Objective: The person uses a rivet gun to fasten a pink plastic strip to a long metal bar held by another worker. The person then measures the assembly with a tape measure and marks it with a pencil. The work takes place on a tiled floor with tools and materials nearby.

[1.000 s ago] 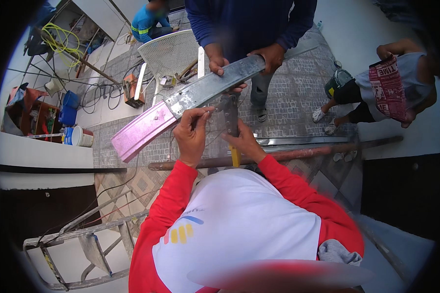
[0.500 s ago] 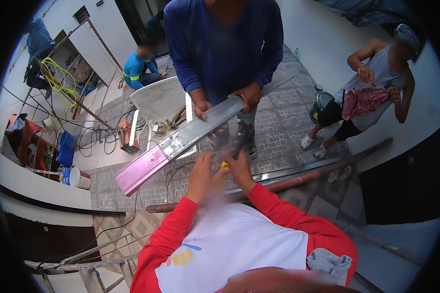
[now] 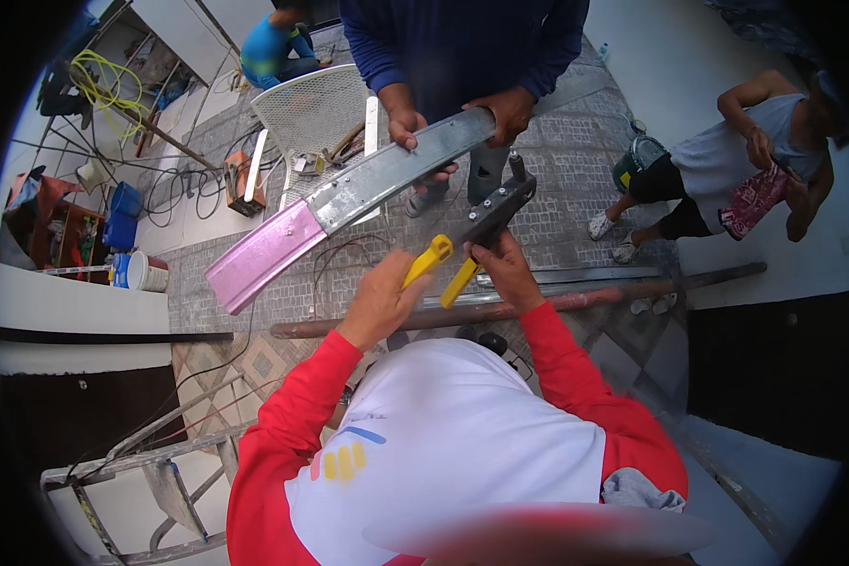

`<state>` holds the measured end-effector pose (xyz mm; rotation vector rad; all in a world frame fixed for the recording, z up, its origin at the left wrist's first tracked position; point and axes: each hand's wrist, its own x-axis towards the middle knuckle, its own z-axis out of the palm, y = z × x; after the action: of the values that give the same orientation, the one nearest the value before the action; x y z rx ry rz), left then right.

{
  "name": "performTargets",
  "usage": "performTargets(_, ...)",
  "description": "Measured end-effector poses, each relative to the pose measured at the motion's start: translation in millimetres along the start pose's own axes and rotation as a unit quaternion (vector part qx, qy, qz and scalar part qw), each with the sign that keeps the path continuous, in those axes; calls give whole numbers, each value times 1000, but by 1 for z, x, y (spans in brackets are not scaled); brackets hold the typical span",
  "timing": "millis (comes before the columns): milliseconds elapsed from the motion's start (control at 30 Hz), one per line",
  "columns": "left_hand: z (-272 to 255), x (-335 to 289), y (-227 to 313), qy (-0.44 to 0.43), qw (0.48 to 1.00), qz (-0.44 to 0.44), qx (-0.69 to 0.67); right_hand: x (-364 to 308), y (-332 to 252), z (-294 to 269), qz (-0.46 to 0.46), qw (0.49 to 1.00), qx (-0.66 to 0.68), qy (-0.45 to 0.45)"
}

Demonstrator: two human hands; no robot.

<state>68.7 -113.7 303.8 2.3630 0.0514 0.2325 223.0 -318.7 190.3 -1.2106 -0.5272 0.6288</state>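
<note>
— How are the hands set?
— One yellow handle is gripped by the red-sleeved left hand (image 3: pixel 384 297), its blurred fingers curled in. The base of the black body is held by the red-sleeved right hand (image 3: pixel 507 271), thumb and fingers closed; how tightly cannot be told.
— And the black metal hand tool with two spread yellow handles (image 3: pixel 500 209)?
— It is held just ahead of the torso, its head aimed away to the right.
— What is found beyond?
— A long silver metal channel with a pink end section (image 3: pixel 396 162), slanted from near left to far right, roughly alongside the tool, a gap between. The left hand is nearer.
— How is it supported?
— By a co-worker's two bare hands (image 3: pixel 507 111); farther off, a white mesh chair (image 3: pixel 311 108) is seen.
</note>
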Motion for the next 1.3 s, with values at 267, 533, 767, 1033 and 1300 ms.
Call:
performTargets(267, 44, -30, -46, -87, 971, -58, -216, 10, -54, 22, 60, 977, 163, -123)
performTargets(533, 21, -45, -107, 254, 843, -144, -451, 39, -86, 75, 61, 934, -335, -109)
performTargets(767, -2, -31, -116, 382, 724, -95, -566, 51, -113, 90, 70, 876, -458, -134)
performTargets(1033, -12, -25, -122, 370, 696, -114, -605, 61, -117, 92, -7, 837, -524, -157)
performTargets(1300, -7, -25, -130, 339, 696, -106, -624, 79, -132, 90, 12, 759, -617, -210)
